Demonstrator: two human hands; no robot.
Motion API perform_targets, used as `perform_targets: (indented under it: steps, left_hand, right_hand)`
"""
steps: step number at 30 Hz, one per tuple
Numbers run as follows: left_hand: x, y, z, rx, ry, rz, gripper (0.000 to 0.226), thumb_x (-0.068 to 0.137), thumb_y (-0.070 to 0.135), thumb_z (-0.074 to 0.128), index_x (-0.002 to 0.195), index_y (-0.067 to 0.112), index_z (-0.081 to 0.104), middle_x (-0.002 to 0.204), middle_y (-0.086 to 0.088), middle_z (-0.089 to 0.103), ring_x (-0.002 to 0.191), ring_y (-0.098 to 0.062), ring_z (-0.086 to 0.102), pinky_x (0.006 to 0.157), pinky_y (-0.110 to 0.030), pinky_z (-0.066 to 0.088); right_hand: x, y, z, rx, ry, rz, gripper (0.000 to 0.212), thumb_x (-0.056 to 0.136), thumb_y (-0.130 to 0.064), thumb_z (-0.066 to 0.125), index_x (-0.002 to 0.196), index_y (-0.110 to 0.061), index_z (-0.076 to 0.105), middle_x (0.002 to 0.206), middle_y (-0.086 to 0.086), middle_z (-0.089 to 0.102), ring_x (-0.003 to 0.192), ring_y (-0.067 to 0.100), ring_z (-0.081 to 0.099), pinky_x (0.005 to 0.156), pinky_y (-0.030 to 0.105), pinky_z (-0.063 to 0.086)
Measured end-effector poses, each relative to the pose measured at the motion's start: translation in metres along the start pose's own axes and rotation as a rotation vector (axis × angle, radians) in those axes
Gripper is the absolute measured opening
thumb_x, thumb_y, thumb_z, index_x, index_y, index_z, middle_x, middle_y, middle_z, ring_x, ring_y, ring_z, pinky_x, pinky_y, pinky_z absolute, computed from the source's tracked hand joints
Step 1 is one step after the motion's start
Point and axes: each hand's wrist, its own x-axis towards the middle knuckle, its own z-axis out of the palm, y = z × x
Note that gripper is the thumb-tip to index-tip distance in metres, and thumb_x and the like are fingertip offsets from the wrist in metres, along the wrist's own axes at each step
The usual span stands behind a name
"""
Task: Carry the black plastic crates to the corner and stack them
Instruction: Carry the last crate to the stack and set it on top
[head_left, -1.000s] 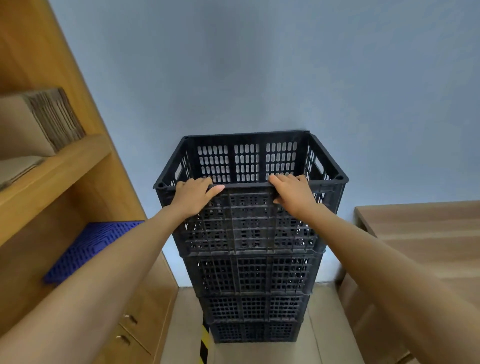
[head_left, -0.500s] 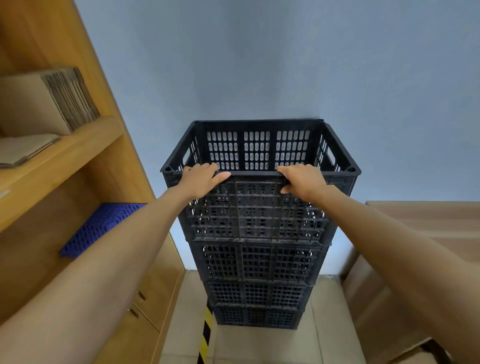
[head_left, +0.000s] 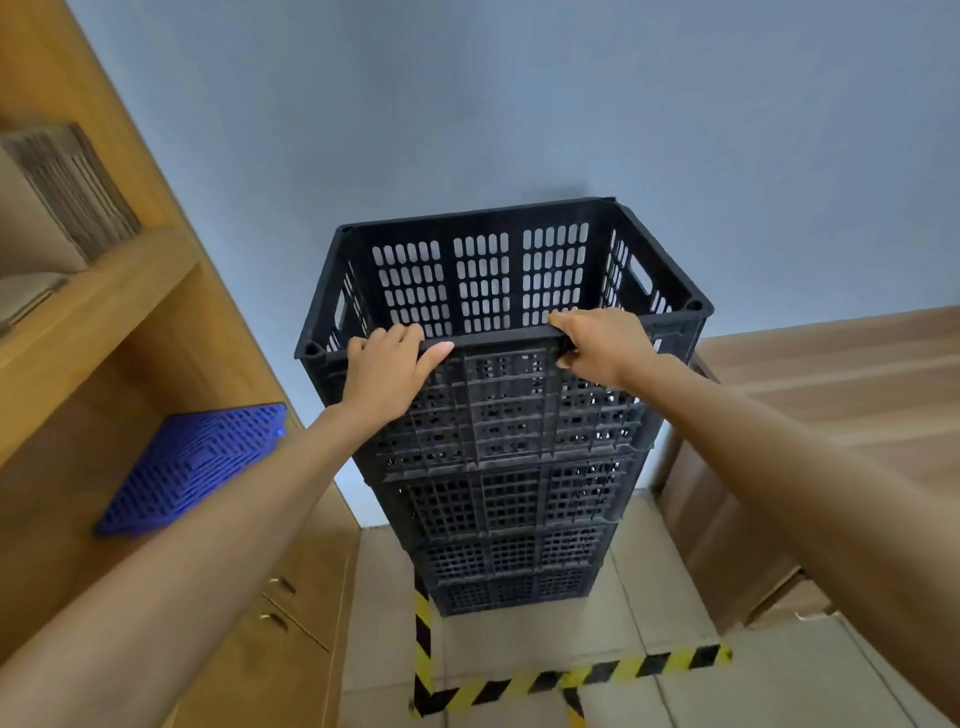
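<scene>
the top black plastic crate (head_left: 498, 332) is seated on a stack of black crates (head_left: 511, 525) standing on the floor in the corner, against the blue wall (head_left: 519, 104) between the wooden shelving (head_left: 104, 322) and a wooden cabinet (head_left: 831, 389). its near rim is gripped by the left hand (head_left: 387, 371) and the right hand (head_left: 602, 343), fingers curled over the edge. stacking looks largely done here; only release is judged to be left, and further crates cannot be seen.

My left hand (head_left: 387, 371) and my right hand (head_left: 602, 345) are bare, with no gloves, rings or watch on them. My forearms are bare too, uncovered as far back as the edge of the view, where no sleeve shows.
</scene>
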Motion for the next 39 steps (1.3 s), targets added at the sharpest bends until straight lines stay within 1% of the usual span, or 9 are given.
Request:
perform_targets:
  steps: [3,8,15,19,25,28,31,36,39]
  left_hand:
    - [-0.007,0.003,-0.001,0.005,0.027,0.012,0.058,0.097,0.062,0.018,0.095,0.016,0.053,0.092,-0.001,0.059,0.09,-0.025,0.056,0.087,-0.044,0.039]
    - [0.008,0.0,0.0,-0.018,0.027,0.01,0.057,0.097,0.06,0.02,0.1,0.015,0.056,0.097,-0.003,0.061,0.096,-0.025,0.056,0.091,-0.044,0.036]
    - [0.072,-0.013,0.014,0.006,0.019,-0.018,0.06,0.098,0.06,0.021,0.105,0.012,0.057,0.102,-0.006,0.064,0.1,-0.028,0.059,0.095,-0.048,0.037]
    - [0.087,-0.016,0.022,0.01,0.078,-0.01,0.057,0.097,0.06,0.021,0.094,0.014,0.055,0.088,0.001,0.055,0.091,-0.026,0.058,0.092,-0.046,0.035]
    - [0.091,-0.01,0.025,0.04,0.084,-0.044,0.063,0.098,0.06,0.02,0.104,0.01,0.058,0.102,-0.009,0.065,0.1,-0.032,0.058,0.093,-0.049,0.038]
    - [0.087,-0.002,0.026,0.063,0.089,-0.048,0.063,0.098,0.06,0.021,0.105,0.01,0.058,0.103,-0.01,0.065,0.1,-0.033,0.058,0.09,-0.048,0.038]
    - [0.083,0.001,0.025,0.046,0.081,-0.023,0.064,0.098,0.061,0.02,0.101,0.011,0.059,0.098,-0.009,0.065,0.097,-0.031,0.058,0.091,-0.048,0.037]
    - [0.083,-0.019,0.021,-0.025,0.063,0.038,0.052,0.098,0.062,0.021,0.081,0.019,0.046,0.082,0.0,0.052,0.088,-0.026,0.054,0.093,-0.049,0.032]
    - [0.079,-0.035,0.018,-0.013,0.074,0.054,0.052,0.098,0.06,0.023,0.08,0.018,0.047,0.08,0.0,0.052,0.085,-0.026,0.053,0.09,-0.048,0.031]
  right_hand:
    - [-0.008,-0.004,-0.004,0.01,0.012,0.001,0.018,0.085,-0.028,0.064,0.1,-0.025,0.054,0.091,-0.005,0.066,0.085,0.02,0.064,0.065,0.027,0.036]
    - [0.006,-0.002,-0.002,-0.008,0.016,0.01,0.019,0.086,-0.027,0.067,0.099,-0.021,0.055,0.092,-0.003,0.067,0.087,0.022,0.064,0.068,0.028,0.033]
    - [0.068,0.019,0.011,0.023,0.004,0.022,0.021,0.082,-0.025,0.07,0.097,-0.021,0.055,0.094,-0.001,0.069,0.091,0.024,0.065,0.077,0.034,0.043]
    - [0.088,0.035,0.018,0.024,-0.028,-0.022,0.021,0.083,-0.028,0.07,0.09,-0.028,0.049,0.082,-0.008,0.063,0.081,0.016,0.063,0.066,0.027,0.037]
    - [0.094,0.048,0.02,0.003,-0.036,-0.061,0.023,0.083,-0.031,0.069,0.096,-0.026,0.05,0.08,-0.009,0.058,0.078,0.02,0.058,0.063,0.031,0.04]
    - [0.089,0.049,0.021,-0.038,-0.019,-0.059,0.026,0.082,-0.031,0.07,0.096,-0.026,0.049,0.084,-0.003,0.066,0.083,0.025,0.065,0.072,0.037,0.046]
    - [0.083,0.048,0.02,-0.05,-0.025,-0.022,0.027,0.082,-0.03,0.072,0.094,-0.025,0.048,0.088,-0.001,0.069,0.087,0.027,0.067,0.078,0.039,0.045]
    - [0.074,0.026,0.022,-0.044,0.026,0.01,0.028,0.082,-0.025,0.071,0.1,-0.018,0.05,0.095,0.004,0.067,0.091,0.031,0.065,0.072,0.035,0.038]
    - [0.07,0.008,0.022,-0.052,0.044,0.003,0.029,0.084,-0.025,0.07,0.105,-0.016,0.052,0.099,0.004,0.067,0.093,0.03,0.065,0.078,0.038,0.043]
